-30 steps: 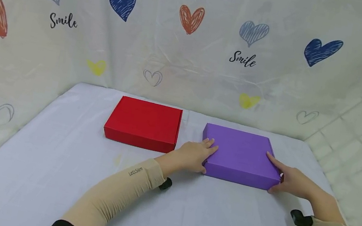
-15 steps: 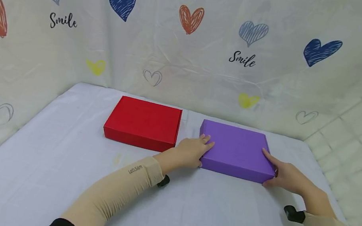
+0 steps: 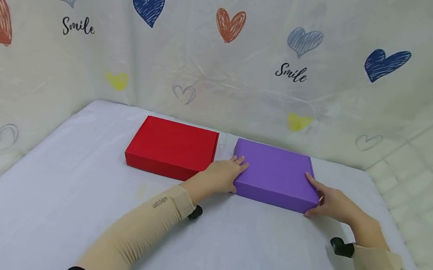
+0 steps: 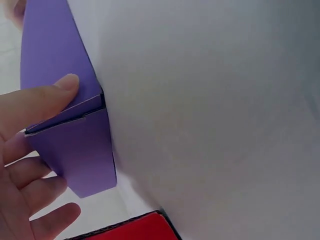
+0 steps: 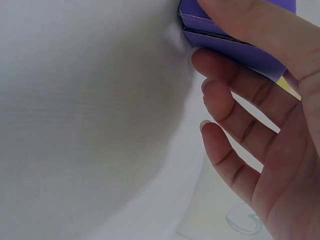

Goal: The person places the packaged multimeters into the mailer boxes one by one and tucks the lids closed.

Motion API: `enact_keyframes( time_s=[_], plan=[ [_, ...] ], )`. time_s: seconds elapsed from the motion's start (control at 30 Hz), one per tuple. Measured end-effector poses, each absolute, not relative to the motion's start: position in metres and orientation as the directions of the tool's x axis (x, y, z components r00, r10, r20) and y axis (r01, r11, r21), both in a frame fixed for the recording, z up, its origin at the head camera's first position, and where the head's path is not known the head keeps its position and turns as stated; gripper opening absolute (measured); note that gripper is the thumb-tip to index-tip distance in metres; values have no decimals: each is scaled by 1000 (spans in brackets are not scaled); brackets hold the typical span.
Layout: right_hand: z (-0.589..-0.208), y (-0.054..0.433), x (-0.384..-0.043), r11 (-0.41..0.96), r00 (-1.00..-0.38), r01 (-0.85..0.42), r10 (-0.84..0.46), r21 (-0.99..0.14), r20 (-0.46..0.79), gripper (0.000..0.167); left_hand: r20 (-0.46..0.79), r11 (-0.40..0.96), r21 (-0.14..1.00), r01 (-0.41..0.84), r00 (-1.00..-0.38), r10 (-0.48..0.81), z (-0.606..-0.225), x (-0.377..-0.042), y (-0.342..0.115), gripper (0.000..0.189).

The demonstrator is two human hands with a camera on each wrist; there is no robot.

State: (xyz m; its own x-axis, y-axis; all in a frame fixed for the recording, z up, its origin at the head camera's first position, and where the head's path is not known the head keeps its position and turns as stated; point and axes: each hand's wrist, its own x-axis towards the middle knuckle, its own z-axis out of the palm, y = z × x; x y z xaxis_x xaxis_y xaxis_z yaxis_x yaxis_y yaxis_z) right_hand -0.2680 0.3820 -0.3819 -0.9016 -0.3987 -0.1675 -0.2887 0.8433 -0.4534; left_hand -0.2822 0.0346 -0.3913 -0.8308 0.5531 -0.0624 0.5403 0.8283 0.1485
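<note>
A flat, closed purple cardboard box (image 3: 275, 172) lies on the white cloth, held between both hands. My left hand (image 3: 218, 176) grips its left end; in the left wrist view the thumb (image 4: 55, 97) lies across the box's corner and the fingers (image 4: 37, 192) run along its end. On the opposite end, my right hand (image 3: 336, 205) grips the near corner with the thumb and index finger. The right wrist view has the other fingers (image 5: 230, 150) curved in the air below the box. To the left lies a flat red cardboard box (image 3: 173, 146), its near right corner close behind my left wrist.
White cloth (image 3: 247, 256) covers the table. A pale curtain (image 3: 244, 77) with printed hearts hangs behind its far edge and along the sides. In the left wrist view, the red box's edge (image 4: 135, 227) shows just past the purple box's end.
Both hands have shifted the purple box left and slightly away, so the gap to the red box is narrower. The red box has stayed in place.
</note>
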Motion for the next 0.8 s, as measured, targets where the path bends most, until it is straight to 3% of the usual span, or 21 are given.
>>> enact_keyframes(
  time_s=[0.8],
  plan=[
    [-385, 378, -273, 841, -914, -265, -375, -472, -154, 110, -29, 818, 195, 541, -830, 556, -393, -281, 34, 77]
  ],
)
